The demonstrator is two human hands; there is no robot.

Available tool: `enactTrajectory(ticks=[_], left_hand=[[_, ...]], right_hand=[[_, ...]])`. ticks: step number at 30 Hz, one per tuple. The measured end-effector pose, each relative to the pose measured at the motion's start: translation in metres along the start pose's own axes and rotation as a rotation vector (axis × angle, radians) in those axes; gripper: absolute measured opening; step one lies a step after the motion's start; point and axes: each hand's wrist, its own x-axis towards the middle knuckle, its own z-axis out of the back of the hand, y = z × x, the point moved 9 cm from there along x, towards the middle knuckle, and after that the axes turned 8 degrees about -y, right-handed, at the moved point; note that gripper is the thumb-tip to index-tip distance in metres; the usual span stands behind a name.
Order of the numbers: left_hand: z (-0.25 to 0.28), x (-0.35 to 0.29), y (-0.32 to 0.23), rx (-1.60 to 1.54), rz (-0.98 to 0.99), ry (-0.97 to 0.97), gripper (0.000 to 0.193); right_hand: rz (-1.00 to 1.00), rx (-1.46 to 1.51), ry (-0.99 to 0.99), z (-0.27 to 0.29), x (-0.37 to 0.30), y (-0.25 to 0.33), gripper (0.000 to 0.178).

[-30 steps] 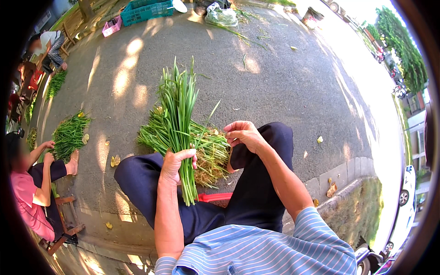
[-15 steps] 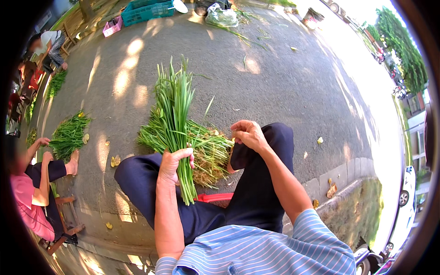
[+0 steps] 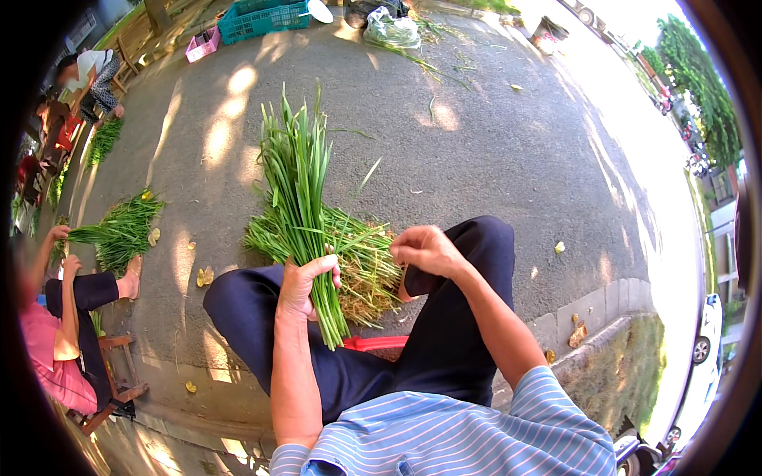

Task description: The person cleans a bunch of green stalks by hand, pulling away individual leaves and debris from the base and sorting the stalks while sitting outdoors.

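Observation:
My left hand is closed round the lower stalks of a bunch of garlic chives, long flat green leaves pointing away from me and cut ends toward my lap. Beneath and behind it, a heap of loose chives lies on the ground, with yellowed, straw-like trimmings on its right side. My right hand hovers by my right knee, just right of the heap, fingers curled together in a pinch. Whether anything sits between those fingertips is hidden.
My knees flank the heap, and a red plastic edge shows between my thighs. At left, a person in pink sits on a wooden stool, handling another green pile. Farther off are a teal crate and a pink basket.
My right hand has shifted slightly left, toward the heap, its fingers curling more. The bunch in my left hand leans a little farther left. The neighbour's hand has drawn some stalks leftward.

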Motion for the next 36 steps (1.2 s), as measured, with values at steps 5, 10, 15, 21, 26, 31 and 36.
enactTrajectory(ticks=[5, 10, 15, 21, 26, 31, 36], left_hand=[[-0.009, -0.003, 0.002, 0.017, 0.027, 0.033, 0.023], [-0.022, -0.007, 0.008, 0.119, 0.034, 0.077, 0.019], [-0.026, -0.007, 0.01, 0.188, 0.003, 0.133, 0.018], [-0.032, -0.007, 0.016, 0.238, -0.04, 0.131, 0.018], [-0.036, -0.005, 0.022, 0.294, -0.086, 0.144, 0.016], [-0.029, -0.001, 0.024, 0.385, -0.155, 0.125, 0.019], [-0.028, 0.0, 0.018, 0.465, -0.288, 0.067, 0.018]], right_hand=[[-0.199, 0.265, -0.183, 0.016, 0.002, 0.002, 0.034], [-0.219, 0.218, -0.025, 0.004, 0.002, -0.005, 0.031], [-0.141, 0.016, 0.071, 0.002, 0.0, -0.004, 0.026], [0.01, -0.32, -0.045, 0.009, 0.007, -0.007, 0.027], [-0.118, -0.261, -0.276, 0.033, 0.011, -0.019, 0.029], [-0.197, 0.085, -0.427, 0.055, 0.009, -0.026, 0.023], [-0.234, 0.017, -0.294, 0.037, -0.002, -0.016, 0.015]])
